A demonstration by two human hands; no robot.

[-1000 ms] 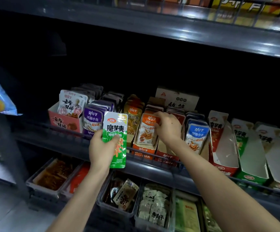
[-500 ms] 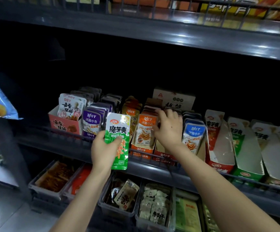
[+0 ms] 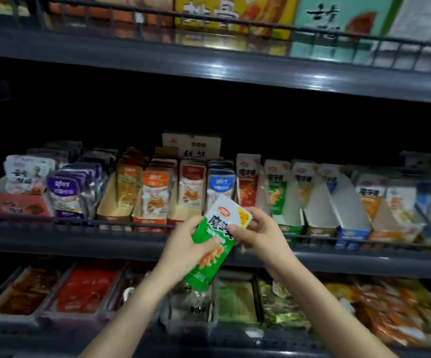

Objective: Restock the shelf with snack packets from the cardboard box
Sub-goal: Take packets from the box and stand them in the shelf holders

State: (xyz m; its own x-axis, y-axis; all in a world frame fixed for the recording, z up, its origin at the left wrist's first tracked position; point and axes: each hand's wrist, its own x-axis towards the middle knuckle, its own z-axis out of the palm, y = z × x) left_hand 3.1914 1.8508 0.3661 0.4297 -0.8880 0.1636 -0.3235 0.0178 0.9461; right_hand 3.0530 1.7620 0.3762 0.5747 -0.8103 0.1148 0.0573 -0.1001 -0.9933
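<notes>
Before the middle shelf: one packet, two hands

Held tilted in front of the shelf (image 3: 209, 244) rail: one green snack packet (image 3: 215, 244). Left hand (image 3: 187, 250) clasping its middle, right hand (image 3: 257, 232) pinching its white top corner. Both forearms raised.

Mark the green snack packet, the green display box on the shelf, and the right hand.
green snack packet (image 3: 210, 264), head view, lower green half.
green display box (image 3: 277, 196), head view, green front panel.
right hand (image 3: 257, 235), head view, back of hand.

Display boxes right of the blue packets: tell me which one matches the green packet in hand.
The green-fronted display box, second right of the blue packets; its neighbours are red, white-green, blue, orange. Same green as the held packet.
</notes>
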